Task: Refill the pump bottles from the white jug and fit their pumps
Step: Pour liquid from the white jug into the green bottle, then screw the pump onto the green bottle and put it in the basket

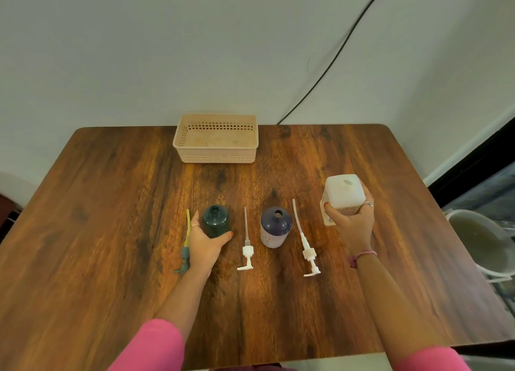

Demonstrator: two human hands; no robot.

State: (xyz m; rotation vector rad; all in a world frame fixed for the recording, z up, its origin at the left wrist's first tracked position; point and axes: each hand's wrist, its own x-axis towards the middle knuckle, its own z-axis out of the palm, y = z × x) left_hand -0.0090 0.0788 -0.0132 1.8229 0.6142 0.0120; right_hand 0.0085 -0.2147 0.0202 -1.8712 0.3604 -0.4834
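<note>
mostly smooth plastic: round green bottle, squarish white jug

Table: dark wood grain, rounded far corners.
Basket: beige, perforated — at the far edge, centre.
Green bottle: upright, neck open.
Green pump: flat, just left of that bottle.
Purple bottle: upright, open, right of centre.
White pumps — one between the bottles, another right of the purple.
White jug: far right; whether it touches the wood is unclear.
</note>
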